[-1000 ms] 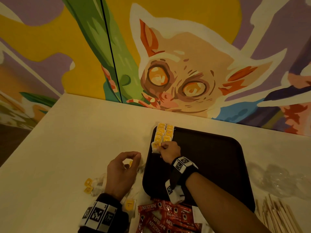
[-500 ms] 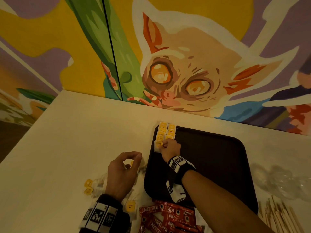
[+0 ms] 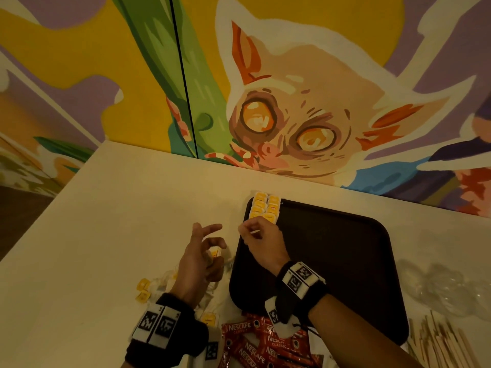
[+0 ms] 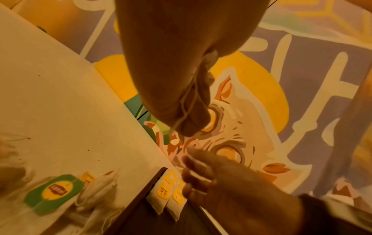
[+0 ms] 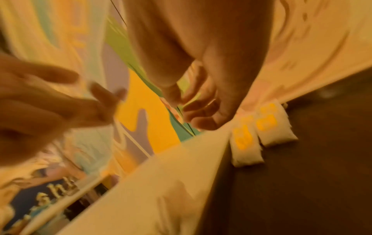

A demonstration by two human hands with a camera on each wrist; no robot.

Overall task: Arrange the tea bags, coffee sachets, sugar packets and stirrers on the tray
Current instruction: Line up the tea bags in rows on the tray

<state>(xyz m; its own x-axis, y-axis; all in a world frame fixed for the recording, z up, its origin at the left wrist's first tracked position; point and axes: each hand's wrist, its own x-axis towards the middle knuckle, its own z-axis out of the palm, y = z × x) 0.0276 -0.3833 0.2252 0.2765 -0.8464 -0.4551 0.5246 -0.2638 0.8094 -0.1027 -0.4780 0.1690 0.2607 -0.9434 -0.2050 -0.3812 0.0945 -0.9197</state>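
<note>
A dark tray point(image 3: 345, 261) lies on the pale table point(image 3: 119, 221), close to the painted wall point(image 3: 292, 88). In its far left corner two short rows of tea bags point(image 3: 264, 208) with yellow tags lie side by side, touching each other.

The right hand point(image 3: 261, 241) is above the left edge of the tray, just near of these rows. Its fingers are curled toward the thumb; whether something is between them I cannot tell, the wrist view is blurred.

The left hand point(image 3: 200, 257) is over the table just left of the tray. Its index finger is straight, the other fingers are bent, and they hold a tea bag point(image 3: 214, 254); in the left wrist view its string point(image 4: 188, 105) runs across the fingers.

More loose bags point(image 3: 148, 286) lie on the table under the left wrist. Red coffee sachets point(image 3: 255, 341) are at the near edge, partly beside the tray. Wooden stirrers point(image 3: 438, 341) lie at the right, and crumpled clear plastic point(image 3: 446, 285) is beyond them
</note>
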